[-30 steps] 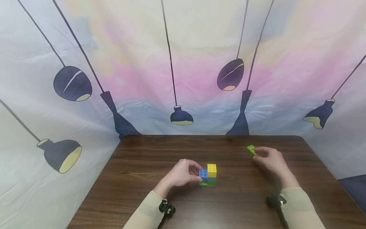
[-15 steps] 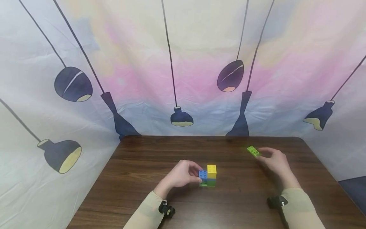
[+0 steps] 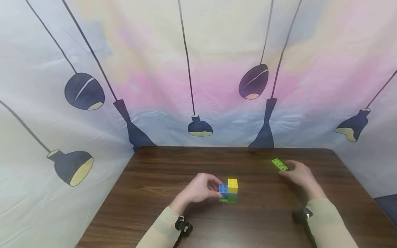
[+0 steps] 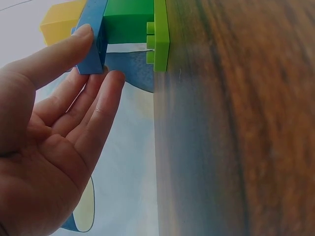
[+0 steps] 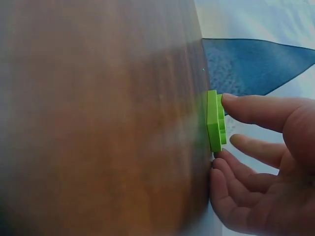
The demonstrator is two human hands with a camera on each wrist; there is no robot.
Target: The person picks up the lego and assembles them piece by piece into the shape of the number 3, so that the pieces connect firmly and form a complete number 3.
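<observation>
A small stack of toy building bricks stands on the table, pinched by my left hand [image 3: 198, 187] at its blue brick [image 3: 223, 188]. In the left wrist view the thumb lies on the blue brick's face and the fingertips are at its far side. On top sits a yellow brick [image 3: 232, 185]; below the blue one are a green brick [image 4: 129, 22] and a lime-green plate [image 4: 161, 42] at the base. My right hand [image 3: 299, 174] is beside a loose lime-green studded plate [image 3: 280, 164] lying flat, its fingers apart and loosely bent around the near end.
The dark wood-grain table [image 3: 173, 163] reaches back to a hanging cloth [image 3: 155, 86] printed with pendant lamps. A black wrist camera [image 3: 183, 226] is strapped on the left sleeve, another wrist camera [image 3: 301, 216] on the right.
My right hand has loosened and drawn back slightly from the lime-green plate, whose studs now show fully. The left hand keeps its hold on the stack. The head view has shifted a little.
</observation>
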